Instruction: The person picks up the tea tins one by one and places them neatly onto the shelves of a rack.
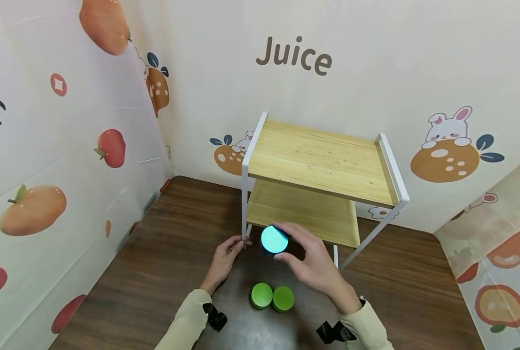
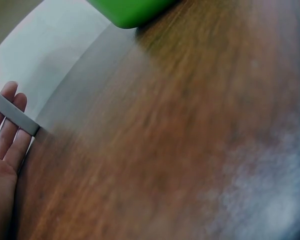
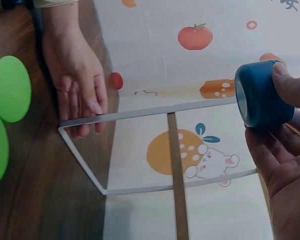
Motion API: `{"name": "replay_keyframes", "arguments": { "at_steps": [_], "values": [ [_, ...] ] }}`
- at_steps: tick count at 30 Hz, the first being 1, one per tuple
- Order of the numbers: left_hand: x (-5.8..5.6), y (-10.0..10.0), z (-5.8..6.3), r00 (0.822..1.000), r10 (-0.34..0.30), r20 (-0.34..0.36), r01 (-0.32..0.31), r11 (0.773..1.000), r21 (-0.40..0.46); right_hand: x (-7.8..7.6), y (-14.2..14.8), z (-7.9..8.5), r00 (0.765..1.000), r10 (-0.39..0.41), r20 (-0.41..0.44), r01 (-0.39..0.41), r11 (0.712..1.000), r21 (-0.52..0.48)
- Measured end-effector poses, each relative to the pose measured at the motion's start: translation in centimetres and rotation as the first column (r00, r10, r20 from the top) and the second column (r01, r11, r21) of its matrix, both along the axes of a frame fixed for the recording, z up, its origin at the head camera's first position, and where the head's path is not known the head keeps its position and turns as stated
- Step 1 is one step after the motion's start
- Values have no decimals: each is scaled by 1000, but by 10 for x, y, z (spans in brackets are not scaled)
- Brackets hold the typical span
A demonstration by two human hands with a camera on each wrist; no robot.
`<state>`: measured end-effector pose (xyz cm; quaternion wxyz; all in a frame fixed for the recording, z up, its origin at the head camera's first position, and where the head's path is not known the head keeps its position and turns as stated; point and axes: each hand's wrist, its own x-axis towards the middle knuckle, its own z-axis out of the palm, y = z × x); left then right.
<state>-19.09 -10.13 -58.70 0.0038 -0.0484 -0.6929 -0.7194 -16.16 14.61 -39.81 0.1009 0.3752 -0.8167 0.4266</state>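
Note:
My right hand (image 1: 314, 262) grips a small blue round canister (image 1: 274, 239) between thumb and fingers, in front of the lower board of a two-tier shelf (image 1: 325, 158). In the right wrist view the canister (image 3: 264, 95) lies on its side in the air, thumb on one face and fingers beneath. Down at the table, my left hand (image 1: 222, 260) holds the foot of the shelf's white front left leg (image 1: 244, 204). The left wrist view has its fingers behind that leg (image 2: 12, 111). Two green round canisters (image 1: 261, 295) stand side by side between my forearms.
The shelf's lower wooden board (image 1: 303, 211) sits under the top one, with white metal frames at both ends. Dark wood covers the table (image 1: 155, 272). Fruit-printed cloth walls (image 1: 199, 73) close in the back, left and right.

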Motion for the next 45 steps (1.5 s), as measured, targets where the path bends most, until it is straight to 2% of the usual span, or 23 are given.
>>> {"name": "replay_keyframes", "arguments": {
  "at_steps": [14,23,35,45],
  "values": [
    [0,1,2,1000,2,10,-2,1000,-8,-11,-6,28,998,38,-55,-41,998,-56],
    [1,0,1,1000,0,6,0,1000,3,-18,-13,58,993,63,-103,-72,994,-85],
    [-1,0,2,1000,-7,-22,7,1000,-5,-27,-26,94,987,7,-158,-23,995,-98],
    [0,-1,-1,998,-22,-62,23,1000,16,-42,-38,108,991,-58,-119,47,994,-97]
  ]
}}
